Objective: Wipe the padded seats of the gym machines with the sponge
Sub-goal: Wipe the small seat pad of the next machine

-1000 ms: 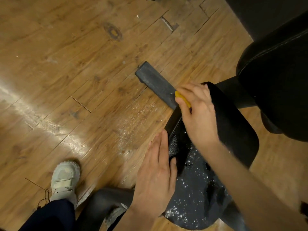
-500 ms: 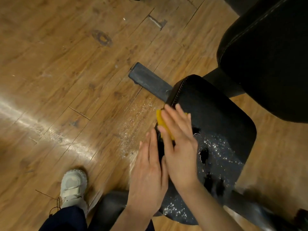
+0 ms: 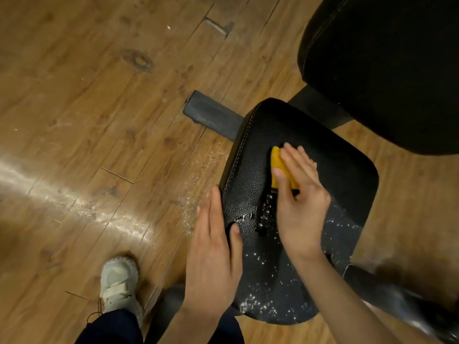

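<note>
Head view: a black padded seat is seen from above, with both hands on it, over a wooden floor.
Floor (image 3: pixel 99 108): wood planks are seen at the left, with a bright glare streak and scattered droplets just left of the seat.
Shoe (image 3: pixel 119 281): a pale shoe is planted on the floor at the near left, apart from the seat.
Frame bar (image 3: pixel 211 115): a grey bar is seen on the floor, running under the seat's far-left corner.
Left hand (image 3: pixel 213 254): the fingers are laid out straight along the seat's left edge, with the thumb on the top surface; nothing is held, and the seat appears to be steadied.
Seat (image 3: pixel 250 170): the near half is speckled with white foam or droplets; the far half looks largely free of them.
Sponge (image 3: pixel 279 167): a yellow sponge is pressed flat on the seat's middle, under the right hand.
Right hand (image 3: pixel 300 194): the sponge is held, with the fingers spread over its top and the thumb along its left side.
Backrest (image 3: pixel 385 70): a larger black pad is seen at the far right, untouched.
Step in hand: the seat top is being wiped; the wipe is judged part done.
Next move: strokes toward the near, speckled half are called for, with even pressure and the left hand kept clear.
</note>
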Tool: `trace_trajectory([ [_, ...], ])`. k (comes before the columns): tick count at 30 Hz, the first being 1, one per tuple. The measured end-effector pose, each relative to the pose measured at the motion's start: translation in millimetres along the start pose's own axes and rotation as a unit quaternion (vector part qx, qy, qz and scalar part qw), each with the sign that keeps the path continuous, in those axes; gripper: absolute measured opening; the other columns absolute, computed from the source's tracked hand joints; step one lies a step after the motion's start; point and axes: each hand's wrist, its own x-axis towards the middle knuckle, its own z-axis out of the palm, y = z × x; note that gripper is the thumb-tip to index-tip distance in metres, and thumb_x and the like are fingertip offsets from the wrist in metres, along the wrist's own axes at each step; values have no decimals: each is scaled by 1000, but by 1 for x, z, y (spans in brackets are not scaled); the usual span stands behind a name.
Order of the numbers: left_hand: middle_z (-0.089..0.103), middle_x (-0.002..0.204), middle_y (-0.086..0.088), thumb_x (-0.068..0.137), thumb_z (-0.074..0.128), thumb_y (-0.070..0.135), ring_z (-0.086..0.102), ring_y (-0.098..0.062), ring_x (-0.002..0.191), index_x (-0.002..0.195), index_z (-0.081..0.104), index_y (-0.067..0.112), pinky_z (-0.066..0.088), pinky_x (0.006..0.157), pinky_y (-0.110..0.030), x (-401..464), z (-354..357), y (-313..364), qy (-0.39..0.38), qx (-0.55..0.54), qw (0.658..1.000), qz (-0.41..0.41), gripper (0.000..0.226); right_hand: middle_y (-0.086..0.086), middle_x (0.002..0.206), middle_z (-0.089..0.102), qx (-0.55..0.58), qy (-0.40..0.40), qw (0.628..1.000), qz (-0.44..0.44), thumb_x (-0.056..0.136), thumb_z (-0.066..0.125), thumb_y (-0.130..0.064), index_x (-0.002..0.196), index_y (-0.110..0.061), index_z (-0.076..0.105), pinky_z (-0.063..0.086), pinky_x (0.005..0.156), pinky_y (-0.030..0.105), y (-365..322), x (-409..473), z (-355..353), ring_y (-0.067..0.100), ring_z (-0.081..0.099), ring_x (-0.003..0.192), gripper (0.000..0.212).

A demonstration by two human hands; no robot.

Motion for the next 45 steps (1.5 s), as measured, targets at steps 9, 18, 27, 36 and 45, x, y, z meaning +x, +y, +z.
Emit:
trace_trajectory([
  [9,33,145,4,101,20,47,53,-23,120,152,-8,39,54,89,-45,0,-3,2,-12,10,1000,0,59,-3,141,53,4,-113,992,-59,93,61,-17,133,-12,56,20,120,44,16,-5,-21,10,37,140,41],
  [18,17,158,10,101,25,39,11,6,143,153,-6,36,13,112,-7,0,1,-1,-9,26,1000,12,61,7,139,55,-4,-130,984,-124,93,60,-13,129,-7,60,20,120,40,-22,-13,25,21,39,139,37],
  [27,13,161,-7,101,34,27,14,-20,150,156,2,16,28,116,-52,1,-4,3,-8,60,998,25,65,4,139,55,-18,-64,996,-54,95,59,-15,129,-9,59,17,121,39,-21,-35,19,18,39,139,35],
  [36,10,164,-5,100,38,17,6,-18,151,155,13,6,11,123,-39,9,1,27,-68,153,977,135,61,3,142,52,-22,-161,980,-118,94,56,-16,132,-11,58,18,122,39,32,-31,-37,19,34,142,39],
  [45,20,161,-6,99,41,17,10,-18,151,152,26,4,14,123,-38,9,14,23,-67,222,960,158,56,2,146,48,-68,-63,996,-16,98,53,-16,136,-13,53,19,121,40,23,-35,-31,17,32,143,39],
])
